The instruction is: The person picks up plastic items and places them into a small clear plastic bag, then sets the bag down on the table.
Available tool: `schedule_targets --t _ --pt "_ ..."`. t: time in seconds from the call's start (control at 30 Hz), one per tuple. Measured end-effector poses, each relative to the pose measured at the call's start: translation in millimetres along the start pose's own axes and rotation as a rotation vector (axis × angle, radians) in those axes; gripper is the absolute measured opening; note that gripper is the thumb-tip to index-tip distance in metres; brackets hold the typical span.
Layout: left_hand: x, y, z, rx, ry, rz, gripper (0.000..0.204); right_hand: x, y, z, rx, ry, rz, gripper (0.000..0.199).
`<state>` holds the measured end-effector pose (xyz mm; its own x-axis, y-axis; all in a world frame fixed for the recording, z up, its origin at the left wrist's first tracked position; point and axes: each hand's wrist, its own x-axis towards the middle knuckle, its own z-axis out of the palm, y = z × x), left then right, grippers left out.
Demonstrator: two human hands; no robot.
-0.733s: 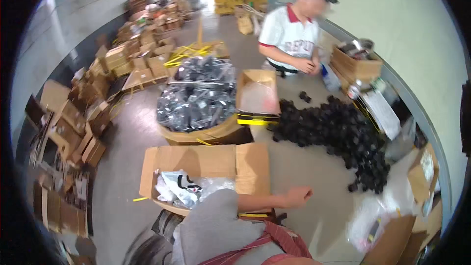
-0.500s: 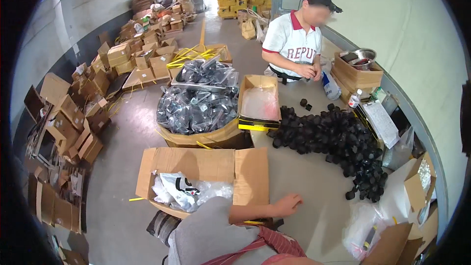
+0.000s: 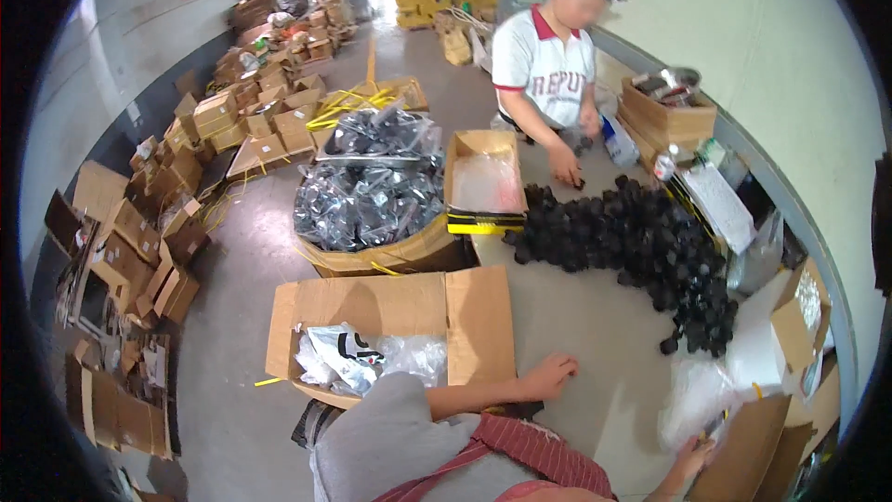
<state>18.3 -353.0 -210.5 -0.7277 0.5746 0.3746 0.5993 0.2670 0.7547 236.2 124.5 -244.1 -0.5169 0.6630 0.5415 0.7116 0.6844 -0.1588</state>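
My left hand point(image 3: 550, 376) rests on the grey table point(image 3: 595, 316), its fingers loosely bent and apart, with nothing seen in it. That forearm lies across the near right edge of an open cardboard box point(image 3: 478, 325), which holds white and clear plastic bags point(image 3: 348, 358). At the lower right, my right hand point(image 3: 692, 455) is at a clear plastic bag point(image 3: 692, 400) beside a cardboard flap. Just beyond its fingertips lies a small dark and yellow object point(image 3: 715, 423). Its kind is unclear, and so is whether the fingers grip it. Many small black pieces point(image 3: 632, 242) lie heaped across the table.
Opposite, a co-worker point(image 3: 548, 65) reaches to the pile's far end. A shallow box point(image 3: 486, 172) stands at the table's left edge, beside a large carton of bagged dark parts point(image 3: 372, 200). Along the right wall stand a bottle point(image 3: 665, 164), a clipboard point(image 3: 723, 207) and cartons point(image 3: 802, 321).
My right hand has come into view at the lower right, by the clear bag. The co-worker's hand has moved from the chest down to the black pile. The whole view has shifted slightly.
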Motion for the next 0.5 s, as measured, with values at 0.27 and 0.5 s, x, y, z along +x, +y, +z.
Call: schedule_targets --t 0.27,0.5 --pt "9.3 -25.2 -1.1 0.108 -0.012 0.069 0.028 32.2 -36.1 -44.1 0.441 -0.270 0.288 0.029" --pt "20.1 14.0 -15.9 0.110 -0.032 0.027 0.025 34.9 -41.6 -64.9 1.137 0.021 0.617 0.024"
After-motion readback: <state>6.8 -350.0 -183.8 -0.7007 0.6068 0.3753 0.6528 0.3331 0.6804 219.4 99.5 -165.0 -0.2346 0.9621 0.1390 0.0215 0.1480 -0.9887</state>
